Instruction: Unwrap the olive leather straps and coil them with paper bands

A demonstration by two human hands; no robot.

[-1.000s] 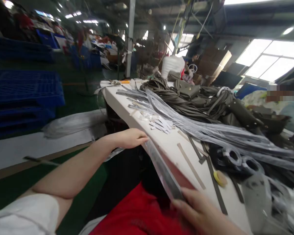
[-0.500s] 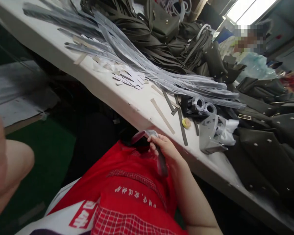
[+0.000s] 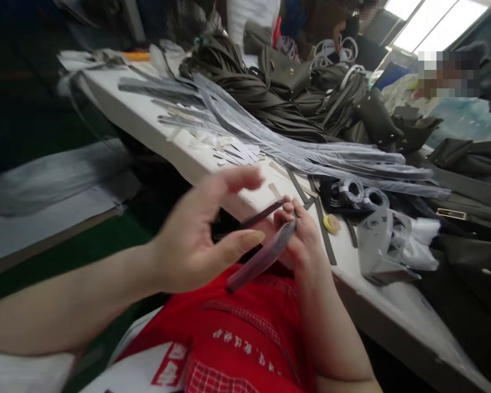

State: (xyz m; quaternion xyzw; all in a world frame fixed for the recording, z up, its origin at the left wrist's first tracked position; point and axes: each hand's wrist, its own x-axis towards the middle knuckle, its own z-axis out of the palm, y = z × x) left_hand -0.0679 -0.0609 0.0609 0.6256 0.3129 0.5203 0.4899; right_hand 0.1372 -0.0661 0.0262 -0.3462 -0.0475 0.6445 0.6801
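My right hand (image 3: pixel 305 232) is closed around a dark strap (image 3: pixel 265 256) partly wrapped in clear film, above my red apron at the table's near edge. One end of the strap hangs down to the left, while another part stretches left behind my left hand. My left hand (image 3: pixel 200 234), slightly blurred, is raised to the left of it with thumb and fingers apart and nothing between them. Beyond the hands, film-wrapped straps (image 3: pixel 311 158) lie along the white table (image 3: pixel 204 172), beside a pile of white paper slips (image 3: pixel 239 153).
Dark straps and bags (image 3: pixel 262 98) are heaped at the back and right. Near the right hand are a yellow tape roll (image 3: pixel 331 224), rings in clear wrap (image 3: pixel 352 191) and a clear plastic container (image 3: pixel 378 245). Another person is at the upper right.
My left hand has come in from the left edge toward the strap. My right hand and the strap have shifted right and up in the view, and the strap's hanging end now points left.
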